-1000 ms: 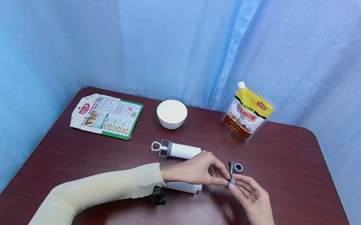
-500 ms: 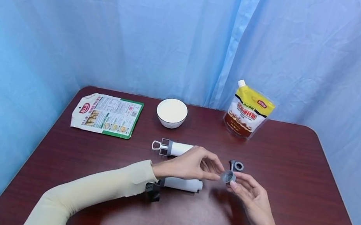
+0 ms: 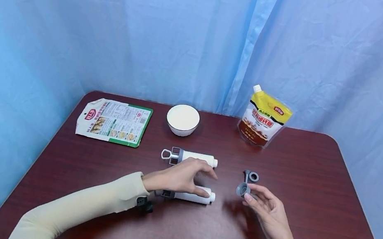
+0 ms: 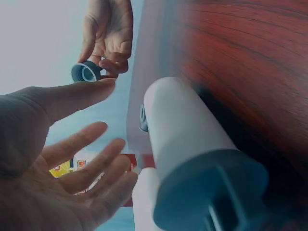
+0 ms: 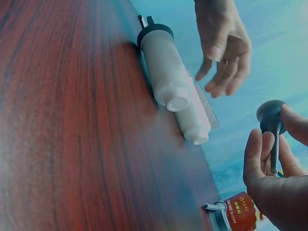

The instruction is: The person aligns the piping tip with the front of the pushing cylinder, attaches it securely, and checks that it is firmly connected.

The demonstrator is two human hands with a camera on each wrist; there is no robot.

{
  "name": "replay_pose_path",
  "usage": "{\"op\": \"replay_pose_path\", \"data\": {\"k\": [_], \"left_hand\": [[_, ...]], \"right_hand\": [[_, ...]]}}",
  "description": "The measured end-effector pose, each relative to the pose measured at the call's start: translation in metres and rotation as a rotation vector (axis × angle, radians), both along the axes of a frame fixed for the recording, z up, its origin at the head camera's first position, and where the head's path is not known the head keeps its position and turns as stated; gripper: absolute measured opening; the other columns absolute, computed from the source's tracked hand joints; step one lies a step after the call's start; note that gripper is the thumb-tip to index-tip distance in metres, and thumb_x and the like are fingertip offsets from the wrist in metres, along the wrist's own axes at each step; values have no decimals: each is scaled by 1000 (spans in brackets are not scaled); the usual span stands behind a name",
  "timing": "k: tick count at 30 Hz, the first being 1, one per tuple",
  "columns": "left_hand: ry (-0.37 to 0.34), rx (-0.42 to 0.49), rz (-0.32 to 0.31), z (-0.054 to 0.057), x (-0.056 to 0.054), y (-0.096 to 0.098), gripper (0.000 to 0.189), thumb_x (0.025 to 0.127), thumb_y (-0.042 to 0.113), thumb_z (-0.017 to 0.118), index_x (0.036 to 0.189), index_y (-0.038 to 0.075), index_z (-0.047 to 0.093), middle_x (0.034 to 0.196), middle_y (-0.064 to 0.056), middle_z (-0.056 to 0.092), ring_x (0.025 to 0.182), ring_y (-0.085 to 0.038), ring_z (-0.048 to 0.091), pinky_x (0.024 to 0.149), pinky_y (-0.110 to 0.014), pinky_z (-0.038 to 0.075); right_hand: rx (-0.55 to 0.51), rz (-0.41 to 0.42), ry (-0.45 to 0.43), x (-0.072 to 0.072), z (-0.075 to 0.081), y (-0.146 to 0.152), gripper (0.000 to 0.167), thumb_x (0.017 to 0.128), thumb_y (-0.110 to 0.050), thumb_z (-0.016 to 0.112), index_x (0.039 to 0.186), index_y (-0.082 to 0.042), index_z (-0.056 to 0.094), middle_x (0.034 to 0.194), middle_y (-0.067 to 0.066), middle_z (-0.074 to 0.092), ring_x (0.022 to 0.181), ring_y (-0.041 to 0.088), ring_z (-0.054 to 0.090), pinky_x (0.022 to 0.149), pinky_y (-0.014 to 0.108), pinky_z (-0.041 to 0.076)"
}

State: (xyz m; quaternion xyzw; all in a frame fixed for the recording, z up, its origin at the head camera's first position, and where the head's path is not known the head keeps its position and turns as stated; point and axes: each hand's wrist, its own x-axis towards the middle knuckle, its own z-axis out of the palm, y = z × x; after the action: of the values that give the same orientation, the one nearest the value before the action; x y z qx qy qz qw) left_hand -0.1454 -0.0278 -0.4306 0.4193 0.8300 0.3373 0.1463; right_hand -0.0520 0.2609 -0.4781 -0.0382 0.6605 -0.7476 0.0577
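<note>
My right hand (image 3: 271,210) pinches a grey nozzle (image 5: 272,115) between thumb and fingers. In the right wrist view its round threaded cap and thin tube show; in the head view the cap's hollow opening faces up and left. My left hand (image 3: 186,178), holding nothing, hovers with spread fingers over the nearer white syringe-like press (image 3: 192,197), partly hiding it. A second white press (image 3: 198,158) lies parallel behind it. Both have white barrels and grey handle ends pointing left. I cannot tell whether the left hand touches the nearer press.
Beyond my right hand lie another grey nozzle (image 3: 246,176) and a grey ring (image 3: 254,177). A white bowl (image 3: 182,120) stands at the back. A flat green-and-white packet (image 3: 113,122) lies back left; a yellow-and-brown spouted pouch (image 3: 264,120) stands back right.
My left hand has let go of the grey nozzle and moved left over the presses. The right hand keeps the nozzle, whose cap opening has turned into view.
</note>
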Motion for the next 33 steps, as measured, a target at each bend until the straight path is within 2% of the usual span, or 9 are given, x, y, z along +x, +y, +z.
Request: {"op": "replay_pose_path", "data": {"k": [6,9,14,18,23,33], "left_hand": [[77,-74,14,-5,6,-14,50,83,27,89,125,3,72,122,-9,76,114,-25,68,102,-38,51],[98,-93,21,-9,8,-19,50,82,28,90,122,3,72,118,-10,76,110,-26,69,101,-40,51],[112,-115,30,-16,11,-26,48,80,29,91,119,6,73,113,-8,76,107,-26,68,100,-39,50],[114,-117,34,-19,13,-30,49,79,28,92,120,7,74,113,-9,75,106,-27,67,96,-37,50],[91,-86,60,-24,14,-35,43,80,25,91,117,9,75,113,-7,75,106,-25,68,92,-34,52],[107,-134,79,-27,18,-42,44,81,25,90,120,15,73,113,0,73,105,-15,64,96,-34,50]], "right_hand": [[129,-38,-102,0,3,-1,30,104,-10,64,133,-6,62,113,-11,75,96,12,74,86,32,61],[75,-25,-88,-1,2,0,27,105,-7,61,132,-6,63,115,-9,75,99,11,74,87,31,61],[-88,26,-31,-2,-2,1,27,106,0,53,130,-7,64,121,-5,72,108,7,71,93,31,60],[-149,34,-26,-3,-2,0,29,107,1,50,129,-9,65,122,-4,71,111,8,70,96,30,59],[-180,37,-29,-2,1,1,29,107,2,49,131,-7,64,123,-3,71,112,9,70,97,30,59],[-103,-12,-65,1,0,3,28,107,0,52,131,-6,64,121,-4,70,110,8,69,97,31,59]]}}
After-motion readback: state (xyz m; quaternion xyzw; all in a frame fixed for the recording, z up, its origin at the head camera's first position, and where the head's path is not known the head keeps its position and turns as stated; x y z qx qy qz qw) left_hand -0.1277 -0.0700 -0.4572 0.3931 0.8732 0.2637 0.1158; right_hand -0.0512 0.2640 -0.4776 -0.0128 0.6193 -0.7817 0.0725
